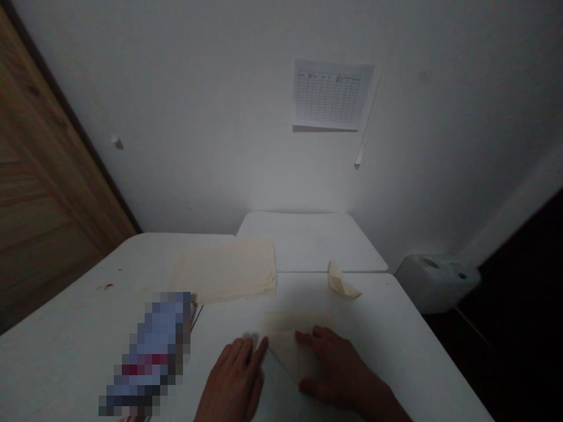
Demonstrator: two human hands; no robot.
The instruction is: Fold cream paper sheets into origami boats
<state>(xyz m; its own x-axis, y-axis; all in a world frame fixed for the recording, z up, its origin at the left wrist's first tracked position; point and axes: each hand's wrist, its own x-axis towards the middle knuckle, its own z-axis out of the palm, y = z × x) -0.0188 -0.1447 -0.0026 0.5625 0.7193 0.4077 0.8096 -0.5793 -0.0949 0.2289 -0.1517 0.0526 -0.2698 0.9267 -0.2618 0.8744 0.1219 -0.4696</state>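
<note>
A thin cream sheet, folded to a point [285,350], lies flat on the white table [246,316]. The fingertip of my left hand [234,378] presses its left corner; the other fingers rest bent on the table. Over the sheet's right side, my right hand [341,366] holds it between thumb and fingers, covering part of it. Just beyond is a paler cream patch [294,319], which may be part of the sheet. A stack of flat cream sheets [231,266] sits farther back on the left. Toward the back right is a folded cream piece [342,284] with raised sides.
A blurred-out blue item [152,346] lies left of my left hand. Behind the table is another white surface [308,240] against the wall. A printed chart [329,97] hangs there. A white container [437,281] stands right of the table; a wooden door [48,158] is at left.
</note>
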